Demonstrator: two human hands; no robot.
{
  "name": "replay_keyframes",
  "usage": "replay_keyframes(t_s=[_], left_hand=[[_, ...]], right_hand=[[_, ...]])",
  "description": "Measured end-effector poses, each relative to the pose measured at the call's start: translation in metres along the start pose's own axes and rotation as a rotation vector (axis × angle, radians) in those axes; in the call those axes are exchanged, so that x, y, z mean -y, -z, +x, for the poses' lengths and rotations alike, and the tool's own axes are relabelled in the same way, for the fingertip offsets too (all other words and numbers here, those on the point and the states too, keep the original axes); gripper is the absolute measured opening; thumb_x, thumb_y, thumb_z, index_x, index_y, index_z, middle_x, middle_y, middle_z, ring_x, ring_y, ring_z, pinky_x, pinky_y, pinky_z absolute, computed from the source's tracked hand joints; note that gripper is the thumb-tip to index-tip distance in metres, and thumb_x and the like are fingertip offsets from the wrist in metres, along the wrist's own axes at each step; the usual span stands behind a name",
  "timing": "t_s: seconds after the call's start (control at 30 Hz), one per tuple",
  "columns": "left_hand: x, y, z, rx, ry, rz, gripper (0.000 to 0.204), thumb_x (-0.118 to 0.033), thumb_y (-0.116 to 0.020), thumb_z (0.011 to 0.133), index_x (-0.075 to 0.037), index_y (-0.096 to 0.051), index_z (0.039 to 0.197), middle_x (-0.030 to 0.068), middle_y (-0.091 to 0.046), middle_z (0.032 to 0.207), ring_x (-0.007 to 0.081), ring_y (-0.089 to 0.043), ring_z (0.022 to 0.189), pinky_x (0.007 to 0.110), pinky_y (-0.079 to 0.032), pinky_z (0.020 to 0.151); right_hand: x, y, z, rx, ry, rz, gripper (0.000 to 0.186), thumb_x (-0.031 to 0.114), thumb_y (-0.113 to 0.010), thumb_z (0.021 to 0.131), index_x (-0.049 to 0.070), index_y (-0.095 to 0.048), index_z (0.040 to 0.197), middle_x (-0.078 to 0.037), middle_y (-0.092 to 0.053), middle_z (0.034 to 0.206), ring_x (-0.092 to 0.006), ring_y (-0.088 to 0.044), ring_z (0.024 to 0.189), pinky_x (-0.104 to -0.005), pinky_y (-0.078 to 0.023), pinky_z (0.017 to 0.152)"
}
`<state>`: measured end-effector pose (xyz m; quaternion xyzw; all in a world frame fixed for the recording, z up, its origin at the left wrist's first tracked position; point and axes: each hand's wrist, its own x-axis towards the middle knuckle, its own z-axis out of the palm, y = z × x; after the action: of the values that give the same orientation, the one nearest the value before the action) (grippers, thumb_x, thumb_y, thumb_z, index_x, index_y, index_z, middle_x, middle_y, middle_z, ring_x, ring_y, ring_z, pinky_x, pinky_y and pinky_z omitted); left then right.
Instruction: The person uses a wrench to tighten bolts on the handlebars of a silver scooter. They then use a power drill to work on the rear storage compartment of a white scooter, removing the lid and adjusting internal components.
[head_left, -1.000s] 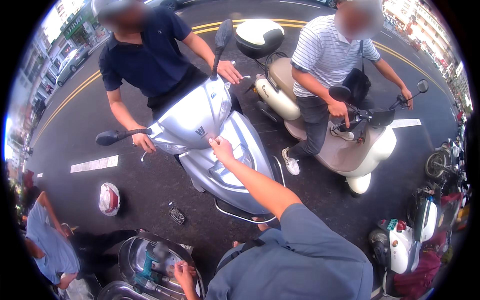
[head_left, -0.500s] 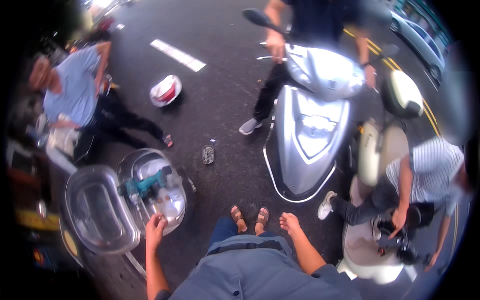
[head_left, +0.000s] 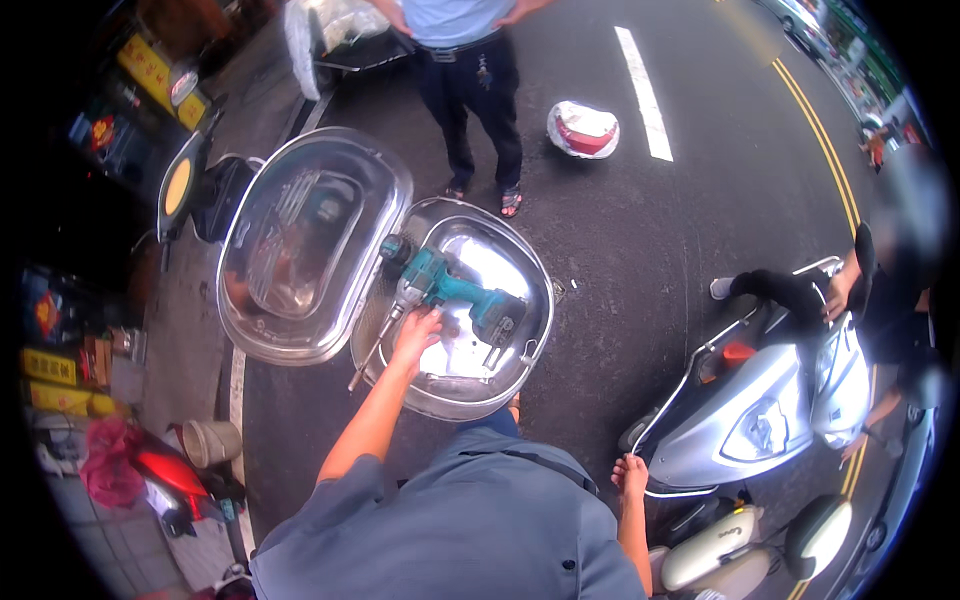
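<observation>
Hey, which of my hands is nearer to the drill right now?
Left. Your left hand is right at the drill, though contact is unclear; your right hand is well away to the right, beside the silver scooter.

"Is it bright out?"
"Yes, it's daytime, and the light seems to come from up high. The metal box point(head_left: 440, 362) shines so much that its inside turns white in spots."
"Does the silver scooter point(head_left: 700, 425) shine too?"
"Yes, it has white patches. The green drill point(head_left: 455, 290) is pretty clear, though."
"What about the shops point(head_left: 95, 205) on the left?"
"Very dark, almost black in places."
"Do the edges look funny?"
"Yes! The yellow lines point(head_left: 826, 145) bend, the corners are black, and a grey smudge blurs the right side."
</observation>
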<state>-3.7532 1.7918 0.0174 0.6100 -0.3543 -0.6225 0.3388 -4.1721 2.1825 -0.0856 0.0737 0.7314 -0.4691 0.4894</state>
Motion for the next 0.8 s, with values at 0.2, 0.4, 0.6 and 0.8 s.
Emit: replay_keyframes(t_s=[0.2,0.4,0.6,0.8], left_hand=[[0.024,-0.018,-0.015,0.113,0.027,-0.102,0.057,-0.037,-0.068,0.095,-0.005,-0.051,0.139,0.0090,-0.067,0.119,0.0187,-0.062,0.110,0.036,-0.050,0.092],[0.042,-0.056,-0.052,0.308,-0.066,0.686,0.048,-0.030,-0.069,0.092,-0.003,-0.059,0.131,0.0141,-0.068,0.120,0.0264,-0.065,0.113,0.037,-0.050,0.097],[0.028,-0.066,-0.105,0.036,-0.054,0.663,0.045,-0.032,-0.067,0.092,-0.006,-0.063,0.128,0.0186,-0.066,0.123,0.0353,-0.063,0.116,0.044,-0.050,0.099],[0.012,-0.060,-0.158,-0.912,-0.168,-0.078,0.022,-0.017,-0.064,0.098,0.000,-0.067,0.110,0.0080,-0.074,0.099,0.0166,-0.069,0.094,0.031,-0.053,0.087]], right_hand=[[0.176,-0.107,-0.025,0.273,0.241,-0.252,0.018,0.022,-0.061,0.101,0.005,-0.063,0.106,-0.005,-0.066,0.085,-0.0092,-0.060,0.066,-0.0240,-0.050,0.055],[0.296,-0.273,-0.089,0.683,0.710,-0.695,0.018,0.018,-0.059,0.102,0.001,-0.064,0.109,-0.003,-0.066,0.093,-0.0079,-0.057,0.078,-0.0228,-0.046,0.070],[0.318,-0.405,-0.090,1.191,1.164,-1.261,0.025,0.016,-0.068,0.093,0.000,-0.064,0.113,-0.012,-0.065,0.097,-0.0250,-0.066,0.086,-0.0372,-0.053,0.079],[0.311,-0.447,-0.062,1.443,1.284,-1.389,0.036,0.022,-0.069,0.092,0.001,-0.062,0.120,-0.017,-0.064,0.107,-0.0348,-0.065,0.101,-0.0441,-0.052,0.088]])
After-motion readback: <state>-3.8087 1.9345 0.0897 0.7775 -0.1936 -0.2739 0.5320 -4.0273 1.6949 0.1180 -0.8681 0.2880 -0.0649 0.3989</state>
